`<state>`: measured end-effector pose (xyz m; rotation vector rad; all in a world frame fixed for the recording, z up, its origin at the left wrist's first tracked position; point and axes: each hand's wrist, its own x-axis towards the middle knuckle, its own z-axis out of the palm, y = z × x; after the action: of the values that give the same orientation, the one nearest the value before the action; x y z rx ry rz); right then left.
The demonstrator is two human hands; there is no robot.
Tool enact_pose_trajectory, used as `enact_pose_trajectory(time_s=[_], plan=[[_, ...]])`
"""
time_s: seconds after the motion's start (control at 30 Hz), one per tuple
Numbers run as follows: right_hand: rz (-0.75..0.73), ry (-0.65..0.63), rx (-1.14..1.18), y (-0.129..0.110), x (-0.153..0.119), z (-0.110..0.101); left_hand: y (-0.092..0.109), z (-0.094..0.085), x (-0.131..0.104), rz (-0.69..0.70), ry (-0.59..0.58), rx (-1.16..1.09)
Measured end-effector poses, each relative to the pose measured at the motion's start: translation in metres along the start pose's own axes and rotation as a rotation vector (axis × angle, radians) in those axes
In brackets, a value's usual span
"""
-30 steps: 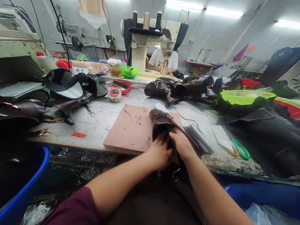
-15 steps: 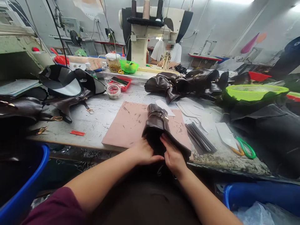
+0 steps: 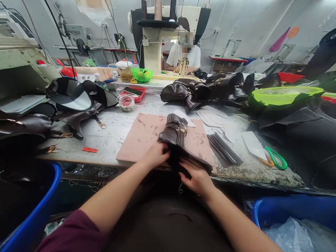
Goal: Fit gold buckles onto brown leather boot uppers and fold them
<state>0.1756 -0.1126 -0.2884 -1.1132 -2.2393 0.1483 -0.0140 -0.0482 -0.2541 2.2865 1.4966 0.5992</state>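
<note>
A dark brown leather boot upper [image 3: 173, 134] with straps and a gold-coloured buckle lies on the pinkish board [image 3: 139, 136], its wide opening towards me. My left hand [image 3: 156, 154] pinches the left edge of that opening between curled fingers and thumb. At the lower right part of the opening, my right hand [image 3: 196, 176] rests with its fingers stretched out against the leather and the thumb apart. Dark shadow hides the inside of the upper. Beyond the upper, a white card piece [image 3: 185, 117] lies on the board.
Dark strips [image 3: 224, 150], green-handled scissors [image 3: 275, 159] and white card pieces [image 3: 212, 117] lie right of the board. More boot uppers [image 3: 181, 92] are piled behind. Blue bins [image 3: 56, 178] flank me below the table. A person in white [image 3: 170, 57] sits opposite, behind a sewing machine [image 3: 152, 45].
My left hand has drawn up to the upper's left edge and its thumb has folded in. My right fingers have slid lower along the opening, away from the left thumb.
</note>
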Motion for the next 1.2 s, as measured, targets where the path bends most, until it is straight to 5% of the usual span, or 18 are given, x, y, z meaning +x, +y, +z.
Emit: enact_pose_trajectory(time_s=[0.23,0.4,0.53,0.67,0.87,1.1,1.2], plan=[[0.001,0.197,0.036,0.0,0.001,0.004,0.0,0.001,0.0,0.08,-0.018,0.086],[-0.139,0.125,0.184,-0.006,-0.003,-0.013,0.0,0.003,-0.009,0.173,-0.019,0.153],[-0.061,0.077,0.364,-0.011,-0.008,-0.027,0.008,0.009,-0.024,0.405,0.015,0.259],[0.026,0.166,0.108,-0.009,-0.001,-0.018,0.019,0.028,-0.035,0.558,0.025,0.373],[0.131,-0.062,-0.289,0.008,0.039,-0.016,0.015,0.036,-0.038,0.58,-0.157,0.408],[0.583,-0.273,0.237,0.029,0.056,-0.027,0.019,0.02,-0.026,0.631,-0.211,0.438],[0.532,-0.174,0.323,0.026,0.044,-0.024,0.027,0.014,-0.02,0.622,-0.244,0.448]])
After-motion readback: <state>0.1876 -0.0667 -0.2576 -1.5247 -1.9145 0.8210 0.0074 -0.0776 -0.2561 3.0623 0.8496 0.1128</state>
